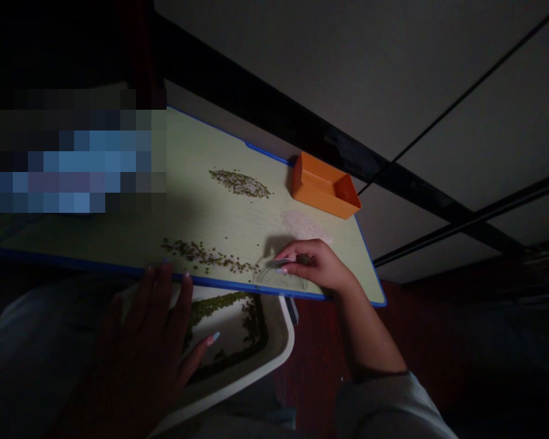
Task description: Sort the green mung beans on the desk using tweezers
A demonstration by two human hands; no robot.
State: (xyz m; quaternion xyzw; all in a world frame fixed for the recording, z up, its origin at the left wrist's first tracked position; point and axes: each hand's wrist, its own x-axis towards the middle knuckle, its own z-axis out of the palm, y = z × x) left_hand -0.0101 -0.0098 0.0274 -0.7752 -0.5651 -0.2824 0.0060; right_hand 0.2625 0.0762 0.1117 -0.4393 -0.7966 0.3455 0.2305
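My right hand [313, 263] pinches a clear, half-round plastic piece [281, 279] between thumb and fingers. Its edge stands on the pale tabletop near the blue front rim. Just left of it runs a strip of small green beans [201, 255] mixed with white grains. Beyond my right hand lies a pile of white, rice-like grains [302, 224]. My left hand [150, 329] holds nothing and spreads its fingers over a white basin [286, 335], fingertips near the table's front edge. Green beans [254, 323] lie along the basin's inner edges.
An orange open box [322, 198] stands at the table's far right corner. Another mixed heap of beans and grains [240, 183] lies farther back on the table [192, 146]. A blurred-out bluish patch covers the left. Pale cabinet panels [439, 91] rise behind the table.
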